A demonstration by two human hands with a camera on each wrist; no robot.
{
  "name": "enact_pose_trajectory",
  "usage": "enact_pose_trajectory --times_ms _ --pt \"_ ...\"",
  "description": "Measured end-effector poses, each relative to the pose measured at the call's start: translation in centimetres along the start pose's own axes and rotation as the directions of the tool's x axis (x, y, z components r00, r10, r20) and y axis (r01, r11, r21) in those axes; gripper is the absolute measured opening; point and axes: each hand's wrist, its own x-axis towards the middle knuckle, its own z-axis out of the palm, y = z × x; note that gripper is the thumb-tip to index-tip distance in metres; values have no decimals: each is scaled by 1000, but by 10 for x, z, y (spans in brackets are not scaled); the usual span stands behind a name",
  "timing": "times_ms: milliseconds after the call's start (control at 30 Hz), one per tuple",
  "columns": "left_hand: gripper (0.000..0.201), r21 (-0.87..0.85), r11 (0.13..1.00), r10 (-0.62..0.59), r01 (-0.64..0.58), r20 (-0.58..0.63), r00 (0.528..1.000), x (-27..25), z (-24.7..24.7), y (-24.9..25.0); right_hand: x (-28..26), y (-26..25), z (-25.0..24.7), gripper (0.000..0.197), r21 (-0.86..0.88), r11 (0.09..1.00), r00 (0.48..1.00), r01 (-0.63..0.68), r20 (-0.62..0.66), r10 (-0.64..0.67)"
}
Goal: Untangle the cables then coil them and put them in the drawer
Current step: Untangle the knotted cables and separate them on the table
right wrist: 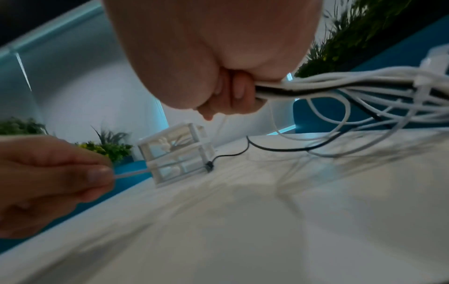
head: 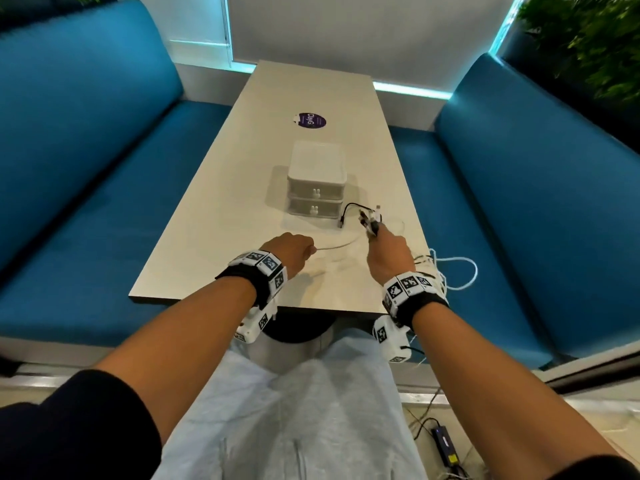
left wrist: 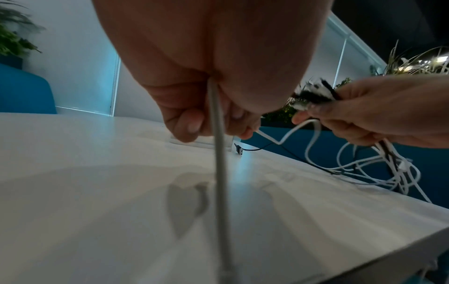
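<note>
Still untangling: the left hand (head: 291, 249) pinches one white cable (left wrist: 218, 173), the right hand (head: 388, 252) grips the cable bundle (right wrist: 340, 82); next, draw it free.

White round cables and one thin black cable (head: 351, 205) trail from the right fist (head: 388, 252). Beyond the grips stands a translucent white plastic drawer box (head: 316, 183) on a pale cream table (head: 214, 233), flanked by teal padded benches (head: 86, 150).

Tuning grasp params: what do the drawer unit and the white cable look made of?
Drawer unit: likely hard plastic, white frame with see-through drawer fronts, slight sheen. White cable: apparently matte rubbery plastic jacket; it bends in loose loops.
</note>
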Motion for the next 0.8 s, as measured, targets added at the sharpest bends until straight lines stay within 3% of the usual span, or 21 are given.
enact_pose_trajectory --times_ms 67,167,300,433,600,800 --pt "25 -5 1000 -4 4 -23 1000 1 -1 4 1 -14 3 31 88 992 996 88 10 -89" --pt "23 -63 998 25 -29 -51 998 1 -3 11 -2 -30 15 30 179 960 959 216 146 -243" --pt "18 -189 979 61 -76 -88 994 -1 -2 8 -7 -32 24 22 194 949 937 247 201 -285" --pt "28 -297 953 47 -63 -62 997 -4 -5 -4 -7 -23 18 23 -18 968 943 248 232 -238" --pt "31 -298 955 -14 10 -10 1000 -5 -10 -28 1 18 8 29 -170 983 980 66 198 -31" --pt "30 -204 978 37 -40 -19 999 6 5 -13 0 8 1 25 -135 990 997 40 76 -30"
